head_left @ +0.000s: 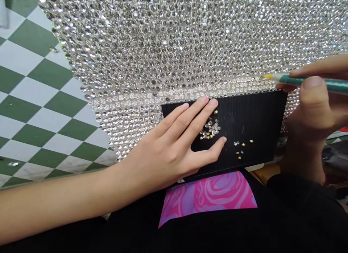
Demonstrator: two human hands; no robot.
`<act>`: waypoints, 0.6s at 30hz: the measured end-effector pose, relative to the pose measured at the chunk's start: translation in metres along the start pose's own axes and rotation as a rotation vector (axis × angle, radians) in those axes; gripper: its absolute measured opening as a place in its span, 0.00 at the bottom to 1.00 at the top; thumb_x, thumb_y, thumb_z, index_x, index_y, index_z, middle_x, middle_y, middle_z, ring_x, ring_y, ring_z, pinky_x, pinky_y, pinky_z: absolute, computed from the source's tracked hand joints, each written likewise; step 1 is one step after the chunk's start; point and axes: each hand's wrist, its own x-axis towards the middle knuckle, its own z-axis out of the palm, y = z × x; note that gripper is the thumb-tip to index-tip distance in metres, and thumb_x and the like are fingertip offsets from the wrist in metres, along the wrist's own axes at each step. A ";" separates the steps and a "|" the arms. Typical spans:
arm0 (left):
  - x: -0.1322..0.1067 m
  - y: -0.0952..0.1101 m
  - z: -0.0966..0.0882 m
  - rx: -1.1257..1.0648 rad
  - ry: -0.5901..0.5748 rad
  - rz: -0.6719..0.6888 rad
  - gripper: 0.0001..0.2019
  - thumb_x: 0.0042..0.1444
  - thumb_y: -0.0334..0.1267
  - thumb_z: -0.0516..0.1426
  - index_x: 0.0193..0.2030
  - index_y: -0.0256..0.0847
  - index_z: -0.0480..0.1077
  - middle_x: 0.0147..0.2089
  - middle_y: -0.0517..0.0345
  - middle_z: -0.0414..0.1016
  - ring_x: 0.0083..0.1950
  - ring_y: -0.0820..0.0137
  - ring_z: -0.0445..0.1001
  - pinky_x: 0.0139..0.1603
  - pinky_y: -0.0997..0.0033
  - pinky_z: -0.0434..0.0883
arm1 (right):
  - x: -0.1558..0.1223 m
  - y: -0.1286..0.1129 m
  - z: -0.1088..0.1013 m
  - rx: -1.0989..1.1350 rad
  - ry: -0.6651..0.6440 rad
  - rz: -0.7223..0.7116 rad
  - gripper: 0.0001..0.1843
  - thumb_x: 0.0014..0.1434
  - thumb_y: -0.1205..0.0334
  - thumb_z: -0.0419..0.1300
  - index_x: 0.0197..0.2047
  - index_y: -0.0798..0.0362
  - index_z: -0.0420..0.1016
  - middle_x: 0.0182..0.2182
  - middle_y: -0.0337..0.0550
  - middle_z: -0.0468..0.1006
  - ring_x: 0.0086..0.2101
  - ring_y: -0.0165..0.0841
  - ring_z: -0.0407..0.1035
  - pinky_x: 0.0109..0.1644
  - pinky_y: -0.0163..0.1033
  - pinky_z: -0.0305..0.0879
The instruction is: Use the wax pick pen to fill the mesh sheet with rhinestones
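Observation:
My left hand lies with fingers outstretched on a ridged black board. Beside its index finger and thumb is a small heap of loose rhinestones, some clear side up and some showing gold backs. A few more rhinestones are scattered to the right on the board. In my right hand is a teal pencil with a yellow tip. That tip meets the lower rows of a large sheet covered in rhinestones, just above the board's upper edge; whether a stone is under it I cannot tell.
A green and white checkered surface shows at the left, with a few stray stones on it. A pink and purple patterned card rests on black cloth below the board. Something yellowish-brown lies near my right wrist.

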 end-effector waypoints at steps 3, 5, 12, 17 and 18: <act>0.000 0.000 0.000 0.001 -0.001 -0.001 0.22 0.61 0.41 0.59 0.62 0.45 0.63 0.69 0.40 0.60 0.71 0.49 0.62 0.67 0.52 0.68 | -0.001 0.003 0.001 -0.014 0.083 -0.064 0.11 0.58 0.63 0.61 0.39 0.55 0.84 0.27 0.40 0.80 0.26 0.26 0.70 0.28 0.38 0.54; 0.000 0.000 -0.001 0.004 0.005 0.001 0.22 0.62 0.40 0.59 0.62 0.45 0.63 0.69 0.39 0.61 0.71 0.48 0.62 0.67 0.52 0.68 | -0.001 0.005 0.003 0.021 0.105 -0.093 0.10 0.58 0.61 0.61 0.38 0.53 0.84 0.26 0.38 0.80 0.26 0.26 0.69 0.27 0.38 0.53; 0.000 0.000 -0.001 0.003 0.003 0.000 0.21 0.62 0.40 0.58 0.62 0.45 0.63 0.69 0.38 0.61 0.70 0.48 0.62 0.67 0.52 0.68 | 0.003 0.001 0.003 -0.079 0.049 -0.082 0.13 0.58 0.57 0.60 0.38 0.55 0.84 0.24 0.40 0.80 0.23 0.27 0.68 0.26 0.39 0.52; 0.001 0.000 -0.002 0.003 -0.005 -0.002 0.21 0.62 0.41 0.58 0.62 0.45 0.63 0.69 0.38 0.60 0.71 0.49 0.62 0.67 0.52 0.68 | 0.002 0.006 0.007 -0.040 0.107 -0.128 0.14 0.57 0.56 0.61 0.35 0.57 0.84 0.23 0.41 0.79 0.22 0.26 0.68 0.25 0.37 0.52; 0.002 0.000 -0.001 0.004 -0.003 -0.003 0.22 0.62 0.41 0.58 0.62 0.45 0.63 0.69 0.39 0.60 0.71 0.49 0.62 0.67 0.52 0.68 | 0.001 0.008 0.008 -0.012 0.133 -0.132 0.13 0.57 0.56 0.61 0.36 0.56 0.84 0.24 0.41 0.79 0.23 0.26 0.69 0.25 0.37 0.53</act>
